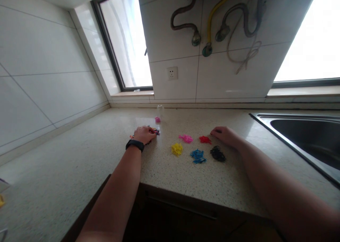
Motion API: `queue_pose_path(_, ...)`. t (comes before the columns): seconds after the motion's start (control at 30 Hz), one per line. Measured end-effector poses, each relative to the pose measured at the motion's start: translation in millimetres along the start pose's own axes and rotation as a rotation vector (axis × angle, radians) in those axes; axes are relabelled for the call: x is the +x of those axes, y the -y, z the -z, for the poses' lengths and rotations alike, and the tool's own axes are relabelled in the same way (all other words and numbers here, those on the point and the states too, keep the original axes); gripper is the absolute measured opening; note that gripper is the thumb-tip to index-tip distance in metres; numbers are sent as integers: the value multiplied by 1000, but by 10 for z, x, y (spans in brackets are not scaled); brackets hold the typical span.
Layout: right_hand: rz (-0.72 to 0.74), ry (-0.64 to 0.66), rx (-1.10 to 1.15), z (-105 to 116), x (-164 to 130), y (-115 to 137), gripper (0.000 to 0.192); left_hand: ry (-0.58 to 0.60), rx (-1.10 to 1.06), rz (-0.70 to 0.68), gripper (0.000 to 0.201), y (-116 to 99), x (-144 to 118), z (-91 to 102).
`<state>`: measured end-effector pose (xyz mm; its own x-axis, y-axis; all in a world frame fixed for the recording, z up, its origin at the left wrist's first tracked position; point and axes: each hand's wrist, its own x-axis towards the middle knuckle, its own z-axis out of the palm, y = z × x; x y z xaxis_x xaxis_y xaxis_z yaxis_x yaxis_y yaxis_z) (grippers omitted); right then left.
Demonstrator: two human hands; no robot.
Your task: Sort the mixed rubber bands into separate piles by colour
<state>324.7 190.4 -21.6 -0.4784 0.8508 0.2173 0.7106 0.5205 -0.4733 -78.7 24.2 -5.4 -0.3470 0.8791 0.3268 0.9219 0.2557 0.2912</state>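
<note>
Hands at sorted band piles
Left hand [145, 134] covers mixed bands [155, 131], fingers' state unclear; right hand [224, 134], fingers curled, could scatter the red pile [204, 139].

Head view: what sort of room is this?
Most likely a home kitchen: a speckled stone counter, a steel sink set into it, and tiled walls with hoses above.

Five sorted piles of bands: one yellow [176, 149], one pink [186, 138], one red [204, 139], one blue [198, 156], one black [217, 153]; one mixed heap [154, 131]; two hands [145, 134] [224, 134].
</note>
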Motion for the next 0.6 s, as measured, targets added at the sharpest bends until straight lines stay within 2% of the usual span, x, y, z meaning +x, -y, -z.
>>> queue_pose_path(0.23,-9,7,0,-6,4,0,28,35,-39,4,24,-5,-7,9)
queue_pose_path(0.6,2,16,-1,-9,15,-22,28,-5,-115,-1,25,-10,30,-5)
